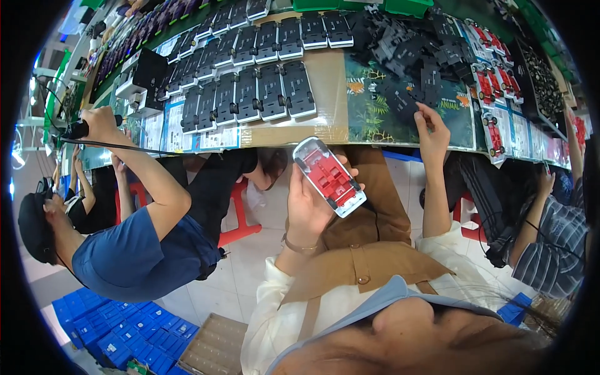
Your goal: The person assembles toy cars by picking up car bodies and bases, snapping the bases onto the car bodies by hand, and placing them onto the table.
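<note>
My left hand [312, 203] holds a toy car body [330, 175] upside down in front of my lap. The body has a white and silver shell with a red interior, and small dark wheels show along one side. Over the table's near edge, my right hand [432, 134] has its thumb and forefinger pinched at the edge of a black car base plate [397, 100]. That plate lies at the near side of a heap of similar black plates [406, 47].
Rows of upturned toy cars [256, 94] with black bases stand left of the heap. Red car interiors [494, 84] lie at the right, by a black tray of small parts [540, 81]. A co-worker [128, 250] uses a black tool [78, 129] at left. Blue boxes [134, 331] sit on the floor.
</note>
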`<act>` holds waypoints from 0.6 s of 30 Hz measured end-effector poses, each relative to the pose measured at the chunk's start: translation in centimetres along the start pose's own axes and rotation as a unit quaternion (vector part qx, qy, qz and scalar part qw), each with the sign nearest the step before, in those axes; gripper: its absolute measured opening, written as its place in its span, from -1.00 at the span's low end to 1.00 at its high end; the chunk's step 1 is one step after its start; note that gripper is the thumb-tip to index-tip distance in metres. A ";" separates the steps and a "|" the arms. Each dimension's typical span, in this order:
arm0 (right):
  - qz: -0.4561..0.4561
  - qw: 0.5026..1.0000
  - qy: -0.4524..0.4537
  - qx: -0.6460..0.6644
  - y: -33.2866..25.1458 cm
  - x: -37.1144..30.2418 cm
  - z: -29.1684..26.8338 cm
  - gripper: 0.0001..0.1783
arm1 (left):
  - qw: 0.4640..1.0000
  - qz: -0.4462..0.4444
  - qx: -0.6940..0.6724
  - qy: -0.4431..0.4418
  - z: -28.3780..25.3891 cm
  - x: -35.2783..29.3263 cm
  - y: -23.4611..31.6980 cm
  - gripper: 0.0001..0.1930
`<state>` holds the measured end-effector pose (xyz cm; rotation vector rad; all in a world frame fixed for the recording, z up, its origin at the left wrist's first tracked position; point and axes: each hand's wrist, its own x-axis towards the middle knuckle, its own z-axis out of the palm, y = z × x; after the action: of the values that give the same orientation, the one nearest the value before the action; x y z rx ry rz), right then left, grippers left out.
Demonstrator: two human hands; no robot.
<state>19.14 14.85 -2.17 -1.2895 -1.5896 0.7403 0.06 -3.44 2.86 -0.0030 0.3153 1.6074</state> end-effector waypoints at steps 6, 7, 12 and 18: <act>-0.099 0.995 0.002 -0.034 -1.6 0.1 1.0 -0.82 | 1.000 -0.011 0.005 -0.016 -1.4 1.2 0.1 -0.43; -0.208 0.974 0.017 -0.091 -1.7 0.1 0.9 -0.81 | 1.000 -0.008 0.010 -0.011 -1.4 1.2 0.1 -0.43; -0.303 0.936 -0.084 -0.158 -0.4 0.0 1.4 -0.75 | 1.000 -0.014 0.007 0.015 -1.6 1.3 0.0 -0.44; -0.154 0.975 -0.082 -0.136 -3.7 -1.3 2.1 -0.73 | 0.998 -0.023 -0.018 0.056 -1.4 1.2 0.0 -0.44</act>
<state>15.77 12.81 -0.16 -1.1531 -2.0256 0.4531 -0.30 -2.58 1.30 -0.1271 0.3692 1.5706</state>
